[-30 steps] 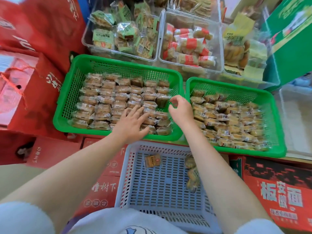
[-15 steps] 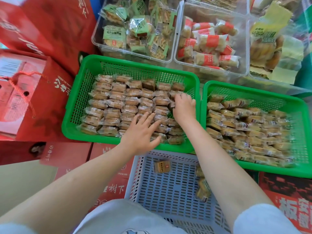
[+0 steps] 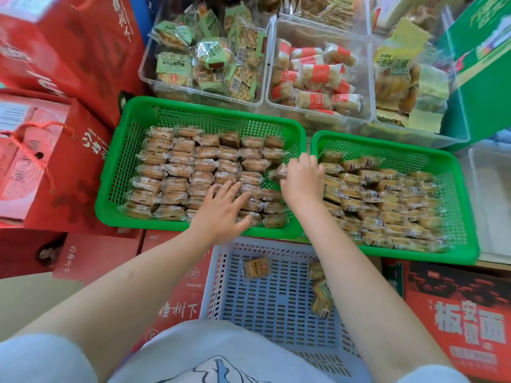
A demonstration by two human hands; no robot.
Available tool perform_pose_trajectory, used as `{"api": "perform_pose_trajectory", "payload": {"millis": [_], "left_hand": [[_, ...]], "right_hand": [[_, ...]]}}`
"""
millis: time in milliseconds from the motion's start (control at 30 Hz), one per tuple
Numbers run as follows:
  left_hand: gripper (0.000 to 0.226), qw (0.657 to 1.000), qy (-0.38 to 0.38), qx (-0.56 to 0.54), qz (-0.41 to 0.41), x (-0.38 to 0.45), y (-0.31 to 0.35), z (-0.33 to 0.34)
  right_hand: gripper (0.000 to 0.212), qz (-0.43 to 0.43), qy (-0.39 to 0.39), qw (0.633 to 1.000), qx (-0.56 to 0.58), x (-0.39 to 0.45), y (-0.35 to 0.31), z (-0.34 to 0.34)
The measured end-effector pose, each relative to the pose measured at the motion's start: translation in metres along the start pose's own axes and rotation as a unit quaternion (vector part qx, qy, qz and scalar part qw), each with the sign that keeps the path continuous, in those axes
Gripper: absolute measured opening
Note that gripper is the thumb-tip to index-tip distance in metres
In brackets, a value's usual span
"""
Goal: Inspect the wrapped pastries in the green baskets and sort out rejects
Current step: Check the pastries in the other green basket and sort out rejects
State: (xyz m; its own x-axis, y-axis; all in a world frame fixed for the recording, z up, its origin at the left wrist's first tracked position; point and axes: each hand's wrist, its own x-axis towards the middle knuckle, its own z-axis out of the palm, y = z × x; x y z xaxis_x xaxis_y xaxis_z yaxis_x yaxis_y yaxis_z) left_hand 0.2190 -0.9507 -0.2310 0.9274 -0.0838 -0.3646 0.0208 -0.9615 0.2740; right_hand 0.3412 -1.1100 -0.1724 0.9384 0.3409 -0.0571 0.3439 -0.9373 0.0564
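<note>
Far left: red gift boxes (image 3: 63, 161) stacked, one with a rope handle, pressed against the left wall of the left green basket (image 3: 130, 161). Inside that basket, wrapped pastries (image 3: 182, 172) packed in tidy rows from the back edge to the front edge, with a bare patch of mesh near the right wall. Left hand (image 3: 224, 211) laid flat over the front-right rows, fingers spread and straight, gripping nothing, covering several packs beneath it. Behind the basket's back edge, a clear bin of green-labelled snacks (image 3: 204, 64), then a clear bin of red-labelled snacks (image 3: 318, 81). Nearer the body, below the front edges of both green baskets, a pale blue basket (image 3: 271, 305) holding one loose pastry (image 3: 255, 268) near its back-left part and a few more along its right side, partly hidden by the right forearm. Right hand (image 3: 302, 181) over the divide between the two green baskets, fingers curled, pinching one wrapped pastry (image 3: 280, 172) above the left basket's right wall. Right green basket (image 3: 456, 205) filled with more pastries, heaped less neatly. Far right: yellow-wrapped snacks (image 3: 409, 78), green cartons (image 3: 481, 64), and a red carton (image 3: 464, 322) at the lower right.
</note>
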Motion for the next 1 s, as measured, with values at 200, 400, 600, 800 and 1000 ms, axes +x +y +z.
{"api": "perform_pose_trajectory", "payload": {"millis": [200, 400, 600, 800, 1000], "left_hand": [[0.065, 0.984, 0.058, -0.158, -0.051, -0.024, 0.016, -0.023], [0.045, 0.671, 0.017, -0.739, -0.048, -0.100, 0.056, -0.088], [0.022, 0.592, 0.028, -0.806, 0.010, -0.152, 0.059, -0.107], [0.028, 0.524, -0.016, -0.849, 0.069, -0.175, 0.070, -0.116], [0.017, 0.535, 0.008, -0.845, 0.013, -0.182, 0.075, -0.112]], "right_hand": [[0.025, 0.089, 0.018, 0.966, 0.241, -0.045, 0.013, -0.055], [0.026, 0.080, -0.091, 0.787, 0.606, -0.139, 0.011, -0.106], [0.031, 0.078, -0.125, 0.592, 0.792, -0.188, -0.012, -0.116], [0.028, 0.035, -0.116, 0.425, 0.897, -0.206, -0.018, -0.120], [0.013, 0.071, -0.057, 0.490, 0.867, -0.225, -0.013, -0.126]]}}
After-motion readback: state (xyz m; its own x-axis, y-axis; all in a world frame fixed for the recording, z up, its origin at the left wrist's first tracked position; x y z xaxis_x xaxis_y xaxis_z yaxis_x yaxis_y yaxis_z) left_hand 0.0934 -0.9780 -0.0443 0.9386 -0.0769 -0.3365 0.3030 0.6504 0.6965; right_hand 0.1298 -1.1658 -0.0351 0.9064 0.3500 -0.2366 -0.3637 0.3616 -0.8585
